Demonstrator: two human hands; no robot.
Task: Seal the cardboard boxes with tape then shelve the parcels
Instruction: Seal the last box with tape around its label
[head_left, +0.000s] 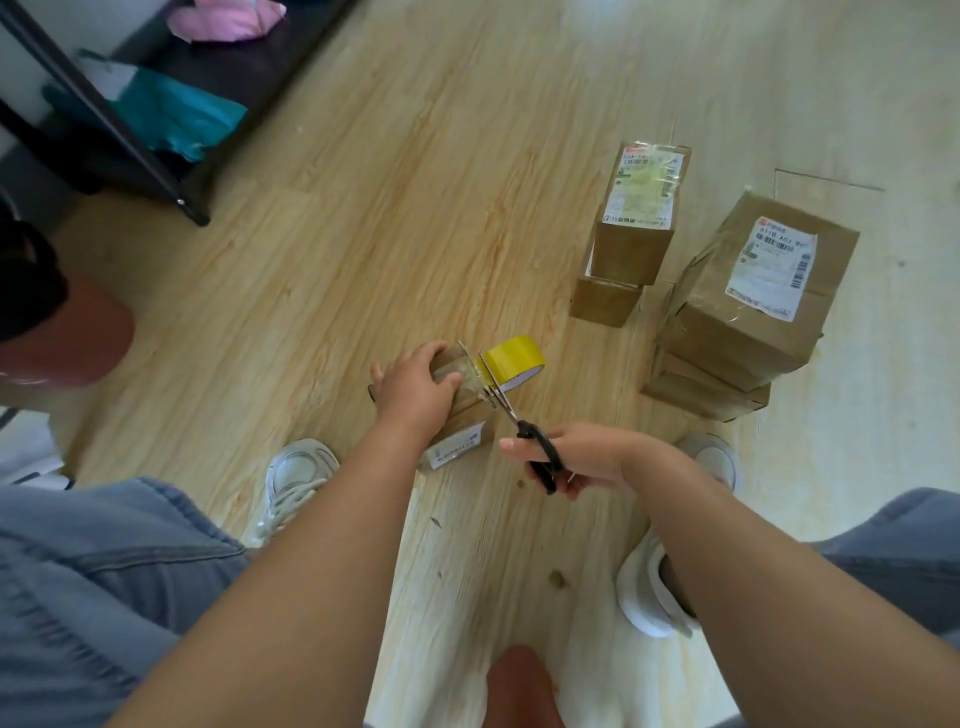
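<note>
Item 1: small cardboard box (460, 431), lying on the wooden floor (363, 208) at frame centre, label facing the person.
Item 2: left hand (415, 392), lying over the box's far end, fingers curling round its top edge and gripping it.
Item 3: yellow tape roll (511, 364), sitting just beside the box at its 1 o'clock, with a strip running from it to the box.
Item 4: scissors (524, 434), blades reaching the strip; right hand (587, 457) is gripping the black handles, fingers closed through the loops, at the box's 3 o'clock.
Item 5: narrow labelled box (636, 228) and large labelled box (748, 296), standing on other boxes at 2 o'clock.
Item 6: black rack (104, 119), standing at 10 o'clock and holding a teal bag (176, 114).
</note>
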